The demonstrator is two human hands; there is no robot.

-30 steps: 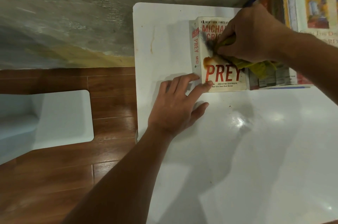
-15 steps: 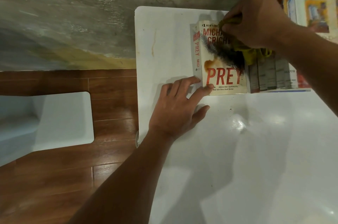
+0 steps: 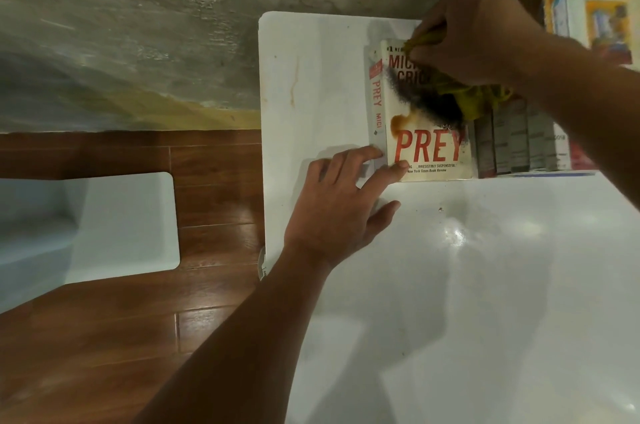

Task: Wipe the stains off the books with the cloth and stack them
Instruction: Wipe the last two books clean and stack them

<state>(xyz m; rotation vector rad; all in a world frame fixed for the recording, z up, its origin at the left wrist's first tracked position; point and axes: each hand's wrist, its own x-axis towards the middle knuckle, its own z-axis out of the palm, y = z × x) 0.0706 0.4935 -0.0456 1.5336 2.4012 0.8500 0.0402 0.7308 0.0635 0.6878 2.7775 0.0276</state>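
right hand (image 3: 478, 28) grip bunching cloth (image 3: 481, 96) on book (image 3: 429, 146), left hand (image 3: 343, 205) seemingly steadying corner

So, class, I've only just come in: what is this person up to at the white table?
A person is wiping a stained paperback titled PREY on the white table. The right hand grips a yellow-green cloth bunched against the top of the cover, while the left hand rests flat, its fingers touching the book's near left corner. An orange stain shows above the title. More books lie just to the right.
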